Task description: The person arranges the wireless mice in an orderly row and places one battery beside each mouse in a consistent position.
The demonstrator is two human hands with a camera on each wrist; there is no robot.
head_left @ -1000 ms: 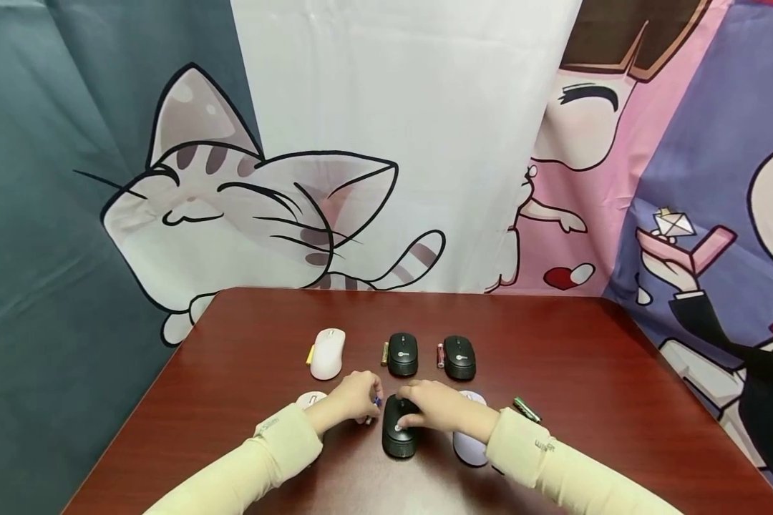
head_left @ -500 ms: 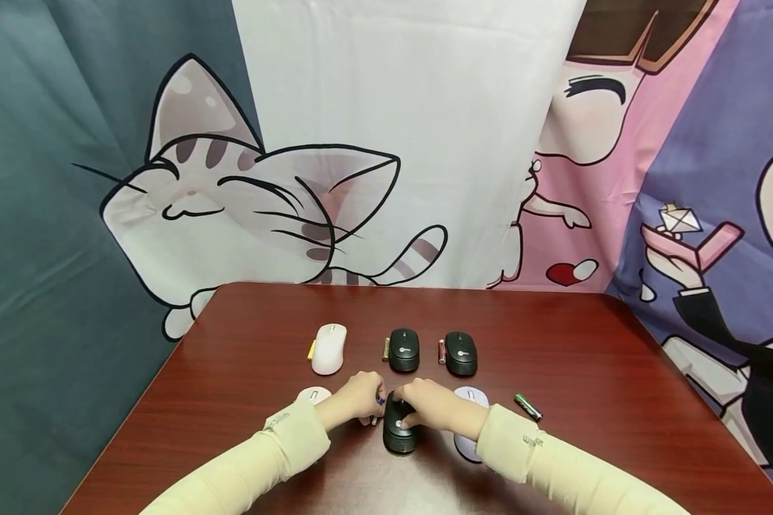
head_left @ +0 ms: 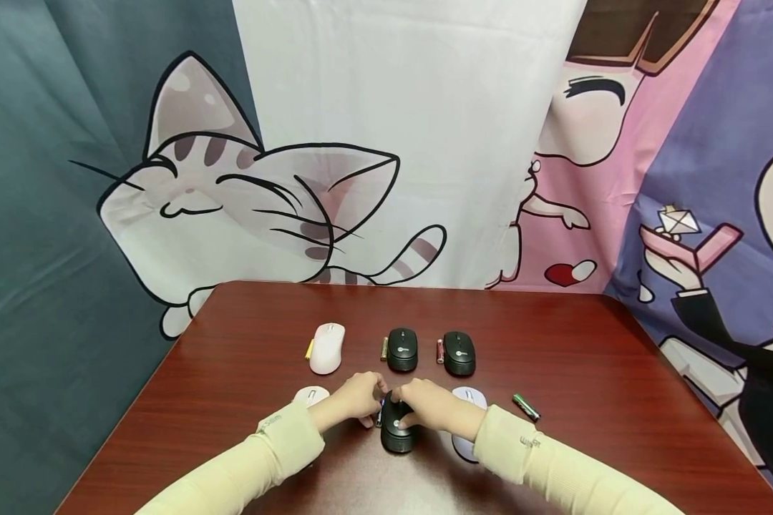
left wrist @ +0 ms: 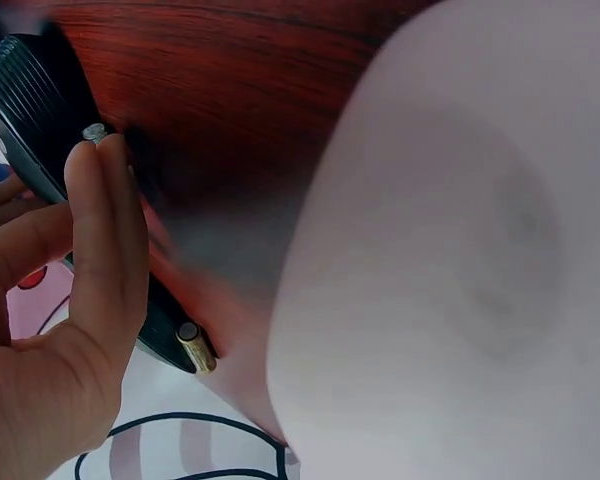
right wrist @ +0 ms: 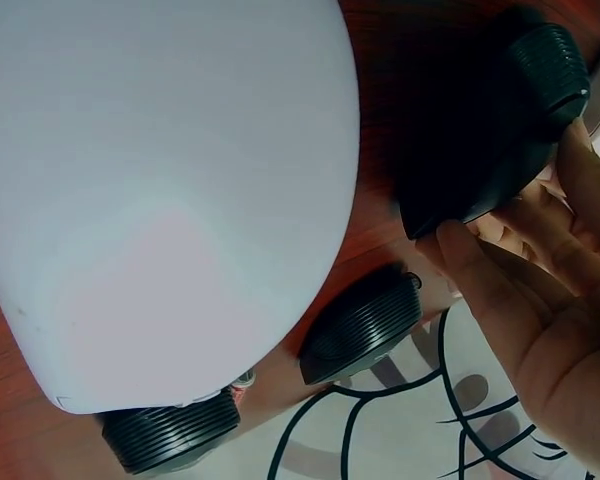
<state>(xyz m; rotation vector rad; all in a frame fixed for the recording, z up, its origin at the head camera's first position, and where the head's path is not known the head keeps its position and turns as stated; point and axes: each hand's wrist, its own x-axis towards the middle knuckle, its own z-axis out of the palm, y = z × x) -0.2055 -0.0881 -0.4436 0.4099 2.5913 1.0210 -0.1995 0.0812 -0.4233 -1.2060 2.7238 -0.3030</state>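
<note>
In the head view my right hand (head_left: 431,408) grips the black computer mouse (head_left: 396,438) at the near middle of the table, thumb on one side and fingers over its front. The right wrist view has that mouse (right wrist: 500,120) between thumb and fingers. My left hand (head_left: 356,398) is close against the mouse's left side, beside a small battery (head_left: 379,415) with some blue on it. Extended fingers (left wrist: 105,230) in the left wrist view touch the battery (left wrist: 95,131), of which only one metal end shows; the fingers cover the rest.
Behind stand a white mouse (head_left: 327,349) and two black mice, one black mouse (head_left: 402,350) with a gold battery (head_left: 384,348), the other black mouse (head_left: 459,353) with a red battery (head_left: 440,351). A white mouse (head_left: 309,395), a lavender mouse (head_left: 469,395) and a green battery (head_left: 526,407) flank my arms.
My left hand has brought the battery rightward to the black mouse's left side, and its fingers have loosened around it. The right hand stays on the mouse.
</note>
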